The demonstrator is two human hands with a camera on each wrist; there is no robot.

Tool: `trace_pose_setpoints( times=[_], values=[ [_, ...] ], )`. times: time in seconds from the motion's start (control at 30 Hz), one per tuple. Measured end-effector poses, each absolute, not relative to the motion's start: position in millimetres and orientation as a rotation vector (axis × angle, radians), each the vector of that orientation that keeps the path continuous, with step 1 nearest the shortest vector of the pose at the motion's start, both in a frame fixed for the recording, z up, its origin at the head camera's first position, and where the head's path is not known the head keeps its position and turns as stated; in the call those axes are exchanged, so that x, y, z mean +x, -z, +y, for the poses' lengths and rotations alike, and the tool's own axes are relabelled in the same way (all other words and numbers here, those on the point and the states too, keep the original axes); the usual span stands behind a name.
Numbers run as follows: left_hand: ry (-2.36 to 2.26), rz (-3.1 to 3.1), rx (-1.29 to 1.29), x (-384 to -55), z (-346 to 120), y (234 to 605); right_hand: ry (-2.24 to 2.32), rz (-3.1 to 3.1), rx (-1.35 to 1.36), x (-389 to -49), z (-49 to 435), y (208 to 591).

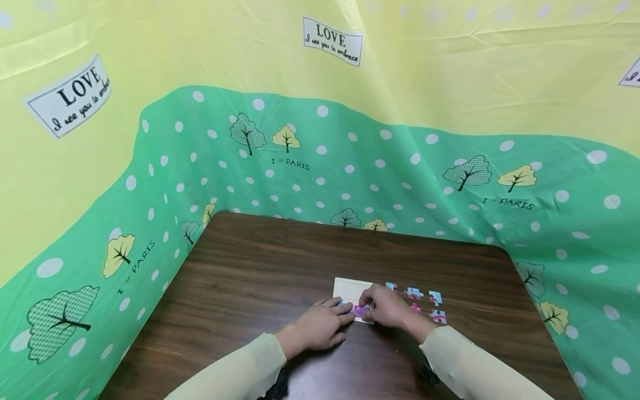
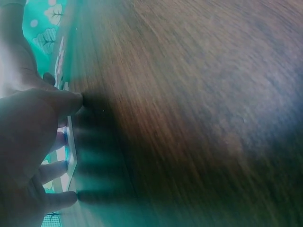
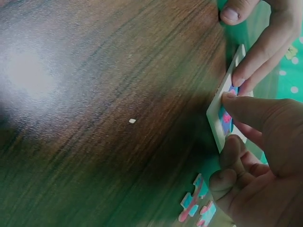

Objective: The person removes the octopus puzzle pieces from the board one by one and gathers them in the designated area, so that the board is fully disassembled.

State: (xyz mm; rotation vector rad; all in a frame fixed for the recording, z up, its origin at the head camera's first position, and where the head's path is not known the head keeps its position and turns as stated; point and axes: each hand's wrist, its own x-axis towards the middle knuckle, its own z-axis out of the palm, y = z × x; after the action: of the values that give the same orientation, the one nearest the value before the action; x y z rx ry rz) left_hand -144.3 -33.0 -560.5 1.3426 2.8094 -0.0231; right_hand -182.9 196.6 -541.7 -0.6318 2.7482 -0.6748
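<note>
A white puzzle tray (image 1: 345,285) lies on the table, with pink, purple and blue puzzle pieces along its near edge. My left hand (image 1: 322,324) rests at the tray's left side, fingers stretched out and fingertips on the pieces there. In the left wrist view, those fingers (image 2: 54,171) reach over the tray rim. From the right, my right hand (image 1: 387,307) pinches a purple and pink puzzle piece (image 3: 226,117) between thumb and fingers, low against the tray. Part of that piece is hidden by the fingers.
Right of the tray lie several loose puzzle pieces, among them a blue one (image 1: 435,298) and a pink and blue one (image 1: 438,316). A tiny white speck (image 3: 132,121) lies on the brown wooden table (image 1: 240,266). A printed green and yellow curtain (image 1: 300,166) hangs around the table.
</note>
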Motion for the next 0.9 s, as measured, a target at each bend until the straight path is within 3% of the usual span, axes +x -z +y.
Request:
trace_pose_setpoints(
  times=[0.67, 0.9],
  values=[
    [0.051, 2.817, 1.331, -143.9, -33.0, 564.3, 0.662, 2.739, -0.674, -184.8, 192.5, 533.7],
    [0.052, 2.808, 1.323, -143.3, -31.9, 563.7, 0.804, 2.674, -0.557, -184.6, 196.8, 533.3]
  ],
)
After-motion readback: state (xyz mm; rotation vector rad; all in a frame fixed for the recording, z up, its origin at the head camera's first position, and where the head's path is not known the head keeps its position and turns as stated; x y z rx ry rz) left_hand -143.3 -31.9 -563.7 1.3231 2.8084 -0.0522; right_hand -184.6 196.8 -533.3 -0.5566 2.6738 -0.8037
